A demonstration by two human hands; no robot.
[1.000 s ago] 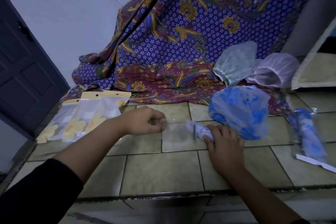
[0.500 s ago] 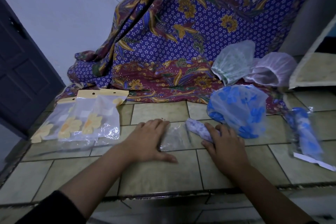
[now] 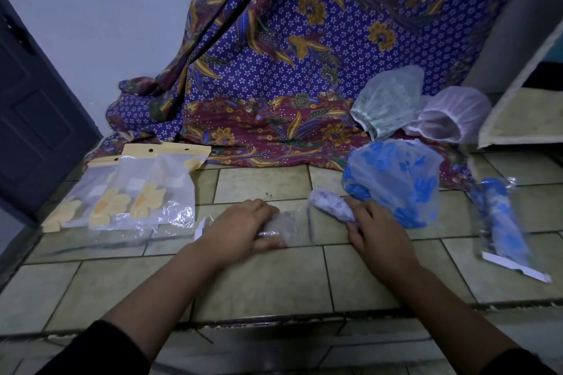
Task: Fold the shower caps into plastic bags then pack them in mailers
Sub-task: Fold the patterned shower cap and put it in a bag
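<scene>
Tiled floor below white wall, dark door at left, batik cloth draped behind. Left hand, pinching bag mouth a second ago, now lies flat, fingers straight, pressing clear plastic bag down. Right hand still grips rolled shower cap at bag's right edge. Blue-flowered cap just behind right hand; yellow-flower packets far left.

A single wide-angle camera sits on the person's head, facing forward and down. It hangs close above the left hand and the right hand, whose forearms enter from the bottom edge. Tiled floor surrounds both hands, a patterned cloth rises beyond them, and a dark door stands far left of the left hand.
</scene>
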